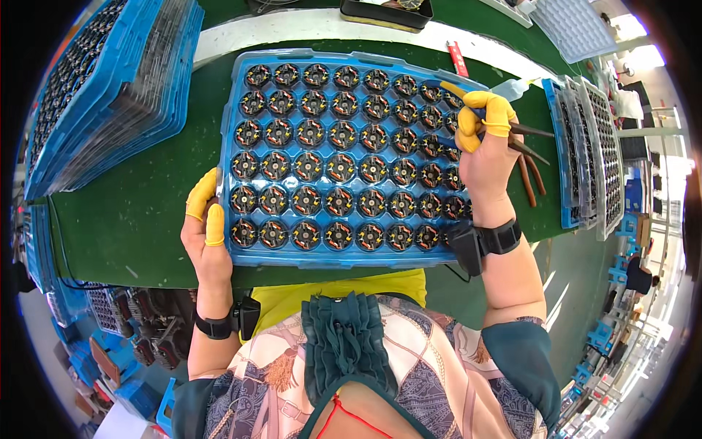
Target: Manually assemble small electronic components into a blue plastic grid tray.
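A blue plastic tray (285,257) lies in front of me, its pockets filled with rows of round black parts (341,167) bearing red, yellow and white bits. At the tray's left edge, my left hand (205,238) curls its fingers against the rim, with yellow finger cots on fingers and thumb. My right hand (486,143), also in yellow finger cots, is raised over the tray's right side. It is closed around needle-nose pliers (530,131) with blue-and-yellow handles; their dark jaws point right and stand apart. The hand covers some parts in the right columns.
Stacked blue and clear trays (121,95) stand on the green table (117,227) at left; more trays (585,154) lean at right. Brown tool handles (527,179), a red strip (458,58), a clear bottle (510,89) and a black bin (387,13) lie around the tray.
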`<state>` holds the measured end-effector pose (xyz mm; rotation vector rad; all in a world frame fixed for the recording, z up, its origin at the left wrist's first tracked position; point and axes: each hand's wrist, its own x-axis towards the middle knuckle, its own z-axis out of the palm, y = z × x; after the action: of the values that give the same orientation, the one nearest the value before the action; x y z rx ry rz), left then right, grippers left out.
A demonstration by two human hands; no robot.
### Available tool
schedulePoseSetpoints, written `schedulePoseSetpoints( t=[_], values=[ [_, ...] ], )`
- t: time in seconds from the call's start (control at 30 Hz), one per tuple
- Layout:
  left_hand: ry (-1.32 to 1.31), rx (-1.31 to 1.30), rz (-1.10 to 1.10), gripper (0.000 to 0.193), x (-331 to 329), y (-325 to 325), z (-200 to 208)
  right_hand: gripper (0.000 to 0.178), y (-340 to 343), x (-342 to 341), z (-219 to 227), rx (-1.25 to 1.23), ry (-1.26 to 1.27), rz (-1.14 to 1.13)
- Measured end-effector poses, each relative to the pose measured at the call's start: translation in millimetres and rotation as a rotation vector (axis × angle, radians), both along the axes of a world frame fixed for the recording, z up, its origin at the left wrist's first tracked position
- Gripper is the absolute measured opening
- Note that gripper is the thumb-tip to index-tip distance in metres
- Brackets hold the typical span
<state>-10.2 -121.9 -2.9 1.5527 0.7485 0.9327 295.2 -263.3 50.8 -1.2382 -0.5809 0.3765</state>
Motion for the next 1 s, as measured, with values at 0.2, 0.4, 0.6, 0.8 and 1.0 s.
schedulePoseSetpoints(
  t=[0.2, 0.4, 0.6, 0.8, 1.0],
  values=[
    [-0.014, 0.001, -0.006, 0.038, 2, -1, 3, 0.026, -3, 1, 4, 0.002, -0.028, 0.047],
    [-0.004, -0.001, 0.006, 0.038, -1, 1, -1, 0.027, 4, -2, 20, 0.102, 0.034, 0.079],
    [-0.047, -0.026, -0.006, 0.038, 2, 0, 2, 0.027, 21, -10, 12, 0.079, 0.08, 0.184],
    [-0.01, -0.008, 0.005, 0.038, 2, 0, 2, 0.026, 26, -9, 3, 0.059, 0.114, 0.187],
    [-0.009, 0.002, 0.008, 0.038, 1, 1, 3, 0.026, 27, -16, 2, 0.006, 0.034, 0.097]
  ],
)
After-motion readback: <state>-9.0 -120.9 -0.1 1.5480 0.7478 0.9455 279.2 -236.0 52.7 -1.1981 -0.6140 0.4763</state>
